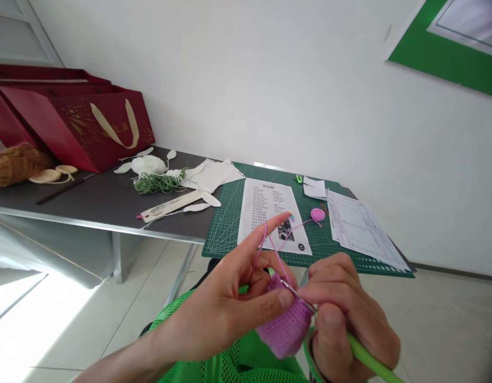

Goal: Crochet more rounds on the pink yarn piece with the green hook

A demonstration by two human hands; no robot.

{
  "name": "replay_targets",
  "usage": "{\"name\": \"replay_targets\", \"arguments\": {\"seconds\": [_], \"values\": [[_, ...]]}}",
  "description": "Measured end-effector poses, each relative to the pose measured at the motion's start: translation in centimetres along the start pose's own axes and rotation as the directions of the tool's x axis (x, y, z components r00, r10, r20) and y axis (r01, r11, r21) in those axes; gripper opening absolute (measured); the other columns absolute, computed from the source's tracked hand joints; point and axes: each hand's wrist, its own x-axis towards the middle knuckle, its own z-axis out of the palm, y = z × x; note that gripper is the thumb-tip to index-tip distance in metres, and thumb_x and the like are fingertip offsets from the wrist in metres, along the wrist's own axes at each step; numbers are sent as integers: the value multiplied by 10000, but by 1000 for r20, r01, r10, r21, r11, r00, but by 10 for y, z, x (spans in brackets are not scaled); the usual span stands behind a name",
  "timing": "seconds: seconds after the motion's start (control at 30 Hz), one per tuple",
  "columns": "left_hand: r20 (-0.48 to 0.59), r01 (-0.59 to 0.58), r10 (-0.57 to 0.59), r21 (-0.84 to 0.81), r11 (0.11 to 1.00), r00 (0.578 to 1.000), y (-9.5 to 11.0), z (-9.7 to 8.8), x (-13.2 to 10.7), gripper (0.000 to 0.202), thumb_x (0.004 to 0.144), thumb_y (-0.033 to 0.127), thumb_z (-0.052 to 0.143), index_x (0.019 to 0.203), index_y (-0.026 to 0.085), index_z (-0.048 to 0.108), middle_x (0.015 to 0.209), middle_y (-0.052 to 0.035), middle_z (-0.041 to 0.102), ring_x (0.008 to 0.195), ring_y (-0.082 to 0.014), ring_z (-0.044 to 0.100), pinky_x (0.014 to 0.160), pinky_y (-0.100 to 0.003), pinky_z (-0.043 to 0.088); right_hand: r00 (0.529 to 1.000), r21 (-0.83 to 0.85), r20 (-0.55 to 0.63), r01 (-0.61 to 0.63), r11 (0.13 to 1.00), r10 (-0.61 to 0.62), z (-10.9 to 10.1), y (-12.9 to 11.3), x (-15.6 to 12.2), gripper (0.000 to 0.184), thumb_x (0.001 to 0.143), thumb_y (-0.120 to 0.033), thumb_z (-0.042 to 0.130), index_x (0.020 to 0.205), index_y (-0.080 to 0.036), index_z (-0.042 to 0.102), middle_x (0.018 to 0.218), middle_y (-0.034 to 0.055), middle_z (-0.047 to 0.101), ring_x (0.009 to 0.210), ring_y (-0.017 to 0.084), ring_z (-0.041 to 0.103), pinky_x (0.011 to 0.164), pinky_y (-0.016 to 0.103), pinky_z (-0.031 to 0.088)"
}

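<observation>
My left hand [246,298] pinches a pink-purple crocheted piece [288,330] between thumb and fingers, its index finger stretched out with pink yarn [272,242] looped over it. My right hand [345,314] is closed around a crochet hook [371,359] with a green handle. The hook's metal shaft lies at the top edge of the crocheted piece, close to the yarn. From my left hand the strand runs to a small pink yarn ball [318,214] on the green cutting mat [226,223]. The inside of the piece is mostly hidden by my fingers.
A printed sheet [249,213] lies on the mat beside stacked papers [361,226], a folded white paper [314,187] and a green clip [298,179]. Leftward are green yarn [160,183], white crocheted pieces [148,164], brown yarn [18,164] and red gift bags [90,122].
</observation>
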Motion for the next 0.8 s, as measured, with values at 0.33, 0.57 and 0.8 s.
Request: {"name": "replay_targets", "arguments": {"seconds": [0.33, 0.57, 0.8], "values": [[-60, -195, 192, -47, 980, 980, 10, -15, -14, 658, 936, 301, 720, 1537, 371, 461, 1036, -65, 650, 788, -159, 568, 622, -249, 432, 983, 203, 80, -179, 963, 165, 21, -11, 2, 271, 1033, -273, 461, 819, -190, 604, 715, 3, 607, 731, 151, 572, 665, 336, 465], [-170, -221, 232, 81, 972, 958, 11, -5, -25, 783, 919, 233, 740, 1571, 444, 361, 992, -24, 676, 603, -79, 436, 591, -206, 420, 965, 219, 95, -261, 940, 246, 27, -28, 6, 253, 1002, -223, 497, 761, -183, 561, 646, -36, 517, 634, 89, 506, 575, 243, 423], [-180, -144, 154, 65, 987, 972, 12, 2, -32, 725, 940, 213, 721, 1524, 507, 408, 897, 20, 666, 570, -66, 316, 530, -174, 311, 968, 196, -16, -242, 950, 250, 31, -32, 8, 317, 972, -111, 437, 668, -179, 498, 581, -34, 441, 563, 82, 434, 488, 231, 352]]}}
